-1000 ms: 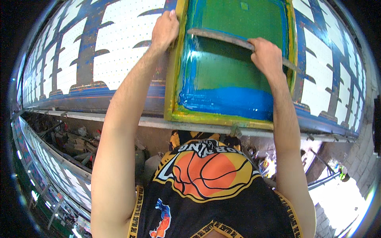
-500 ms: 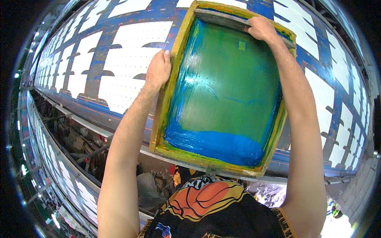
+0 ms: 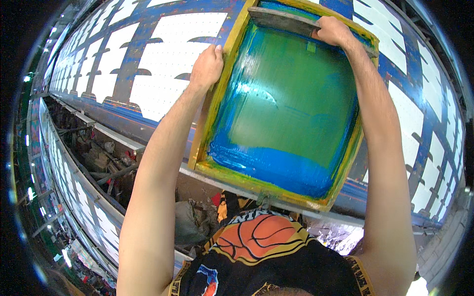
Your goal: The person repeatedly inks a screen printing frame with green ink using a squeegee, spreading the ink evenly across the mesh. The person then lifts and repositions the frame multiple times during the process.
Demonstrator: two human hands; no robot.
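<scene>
A silk-screen frame (image 3: 205, 146) with yellow-stained wooden rails lies on the long table before me. Its green mesh (image 3: 291, 103) carries blue ink (image 3: 276, 165), thickest along the near end and left edge. My left hand (image 3: 207, 66) is closed on the frame's left rail, the thumb up and the other fingers mostly hidden. Near the far end, my right hand (image 3: 335, 31) grips a squeegee (image 3: 281, 20) that spans the frame's width and stands tilted on the mesh. Some blue ink shows behind the squeegee.
White cut pieces (image 3: 180, 42) lie in rows on the blue-stained table (image 3: 121, 64), on both sides of the frame. A metal rail (image 3: 118, 137) runs along the table's near edge. At the left stands another long table (image 3: 74, 185) with white pieces, across a cluttered gap.
The squeegee has come slightly nearer along the mesh and looks more tilted, with more blue showing behind it. The view has shifted a little; my left hand keeps to the left rail.
</scene>
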